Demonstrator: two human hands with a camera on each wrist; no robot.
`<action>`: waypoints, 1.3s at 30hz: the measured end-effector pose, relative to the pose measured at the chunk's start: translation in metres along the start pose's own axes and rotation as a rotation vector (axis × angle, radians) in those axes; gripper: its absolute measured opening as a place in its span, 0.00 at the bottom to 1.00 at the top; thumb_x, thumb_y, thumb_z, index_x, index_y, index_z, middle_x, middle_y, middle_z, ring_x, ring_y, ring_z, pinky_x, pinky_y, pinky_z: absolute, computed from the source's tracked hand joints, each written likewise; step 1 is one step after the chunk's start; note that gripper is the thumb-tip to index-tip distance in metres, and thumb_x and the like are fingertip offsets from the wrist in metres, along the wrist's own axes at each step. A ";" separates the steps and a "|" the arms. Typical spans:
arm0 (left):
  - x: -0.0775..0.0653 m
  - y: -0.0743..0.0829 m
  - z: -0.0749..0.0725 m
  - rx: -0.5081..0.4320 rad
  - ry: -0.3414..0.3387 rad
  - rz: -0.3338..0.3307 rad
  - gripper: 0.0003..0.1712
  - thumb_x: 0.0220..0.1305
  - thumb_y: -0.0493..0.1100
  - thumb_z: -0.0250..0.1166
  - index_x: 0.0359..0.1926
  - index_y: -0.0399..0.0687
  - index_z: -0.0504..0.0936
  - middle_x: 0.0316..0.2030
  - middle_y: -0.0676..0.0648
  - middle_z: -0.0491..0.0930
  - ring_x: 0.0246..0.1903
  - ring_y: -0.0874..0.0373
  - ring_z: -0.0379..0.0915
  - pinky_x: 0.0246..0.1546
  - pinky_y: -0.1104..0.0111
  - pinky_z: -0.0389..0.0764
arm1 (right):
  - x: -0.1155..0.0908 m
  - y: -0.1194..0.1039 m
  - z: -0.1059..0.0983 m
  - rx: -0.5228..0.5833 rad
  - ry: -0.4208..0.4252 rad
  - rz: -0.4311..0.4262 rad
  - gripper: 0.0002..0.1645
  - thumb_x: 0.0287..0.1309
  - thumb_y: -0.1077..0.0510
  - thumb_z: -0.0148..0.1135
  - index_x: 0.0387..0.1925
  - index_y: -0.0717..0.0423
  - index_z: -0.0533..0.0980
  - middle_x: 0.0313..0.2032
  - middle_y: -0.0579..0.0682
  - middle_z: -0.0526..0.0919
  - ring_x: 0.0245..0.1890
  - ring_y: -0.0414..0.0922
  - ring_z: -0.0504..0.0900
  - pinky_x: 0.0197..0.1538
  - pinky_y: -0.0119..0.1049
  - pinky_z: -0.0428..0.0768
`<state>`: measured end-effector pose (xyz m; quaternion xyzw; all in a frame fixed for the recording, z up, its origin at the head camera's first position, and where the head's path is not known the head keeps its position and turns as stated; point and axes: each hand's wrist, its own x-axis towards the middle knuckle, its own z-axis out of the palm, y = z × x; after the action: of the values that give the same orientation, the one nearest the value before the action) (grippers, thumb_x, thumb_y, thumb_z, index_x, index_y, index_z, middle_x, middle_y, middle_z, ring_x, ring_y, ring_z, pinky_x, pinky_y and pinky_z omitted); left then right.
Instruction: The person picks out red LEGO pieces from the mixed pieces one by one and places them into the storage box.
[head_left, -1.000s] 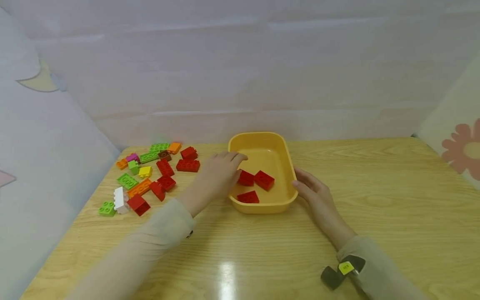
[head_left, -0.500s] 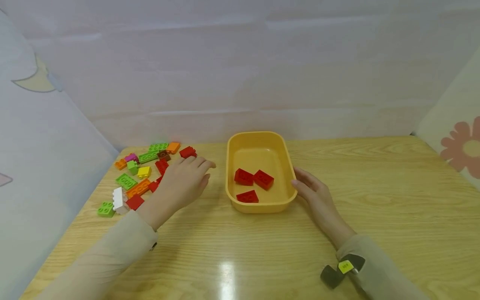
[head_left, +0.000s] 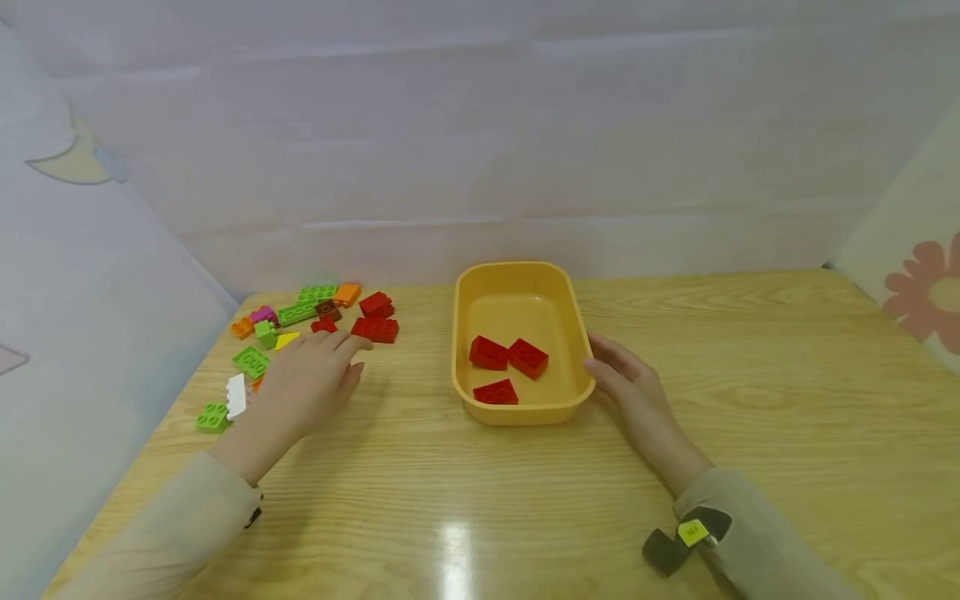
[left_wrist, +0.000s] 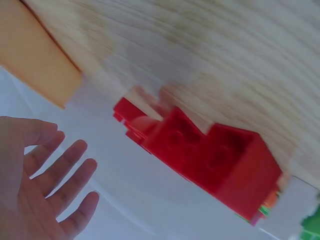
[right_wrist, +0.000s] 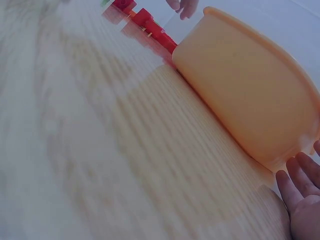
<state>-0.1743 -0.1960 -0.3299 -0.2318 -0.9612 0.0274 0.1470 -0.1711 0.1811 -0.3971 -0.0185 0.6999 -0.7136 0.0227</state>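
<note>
My left hand (head_left: 303,383) hovers above the left-hand bricks in the head view, its fingers loosely bent and holding nothing. Beneath it several bricks are partly hidden. Just beyond its fingertips lie a long red brick (head_left: 375,330) and another red brick (head_left: 377,305). In the left wrist view, red bricks (left_wrist: 245,170) stand apart from that hand. A yellow plastic bin (head_left: 525,415) stands mid-table with three red bricks (head_left: 528,358) inside. Against the bin's right side, my right hand (head_left: 637,400) rests with extended fingers.
Around the left hand are green bricks (head_left: 251,362), a white brick (head_left: 236,395), an orange brick (head_left: 347,294), a brown brick (head_left: 327,310) and a magenta brick (head_left: 264,314). The wooden table (head_left: 750,375) meets a pale covered wall (head_left: 525,167) behind.
My left hand has moved left from over the bin to above the loose bricks. The right hand stays at the bin, and the three red bricks inside keep their places.
</note>
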 end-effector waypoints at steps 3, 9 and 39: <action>-0.007 -0.009 -0.002 -0.045 -0.033 -0.040 0.16 0.60 0.42 0.60 0.49 0.43 0.79 0.44 0.42 0.83 0.43 0.44 0.78 0.41 0.50 0.82 | 0.000 0.000 0.000 0.000 -0.001 0.001 0.40 0.60 0.47 0.57 0.69 0.58 0.59 0.68 0.62 0.61 0.58 0.37 0.70 0.50 0.17 0.77; -0.022 -0.030 -0.005 -0.026 -0.075 -0.120 0.15 0.58 0.42 0.61 0.47 0.44 0.80 0.41 0.41 0.84 0.39 0.46 0.78 0.32 0.54 0.83 | 0.001 0.000 0.001 -0.009 0.006 -0.006 0.39 0.60 0.47 0.57 0.68 0.59 0.60 0.68 0.63 0.62 0.58 0.36 0.71 0.50 0.17 0.77; -0.056 -0.054 0.002 -0.025 -0.252 -0.247 0.23 0.55 0.50 0.65 0.47 0.39 0.81 0.45 0.33 0.83 0.37 0.41 0.78 0.30 0.50 0.81 | -0.001 0.000 -0.001 -0.076 0.023 0.005 0.41 0.59 0.43 0.57 0.68 0.57 0.60 0.68 0.62 0.63 0.58 0.35 0.70 0.49 0.15 0.76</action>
<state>-0.1512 -0.2694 -0.3408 -0.1086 -0.9934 0.0262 0.0250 -0.1706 0.1820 -0.3973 -0.0094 0.7269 -0.6865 0.0156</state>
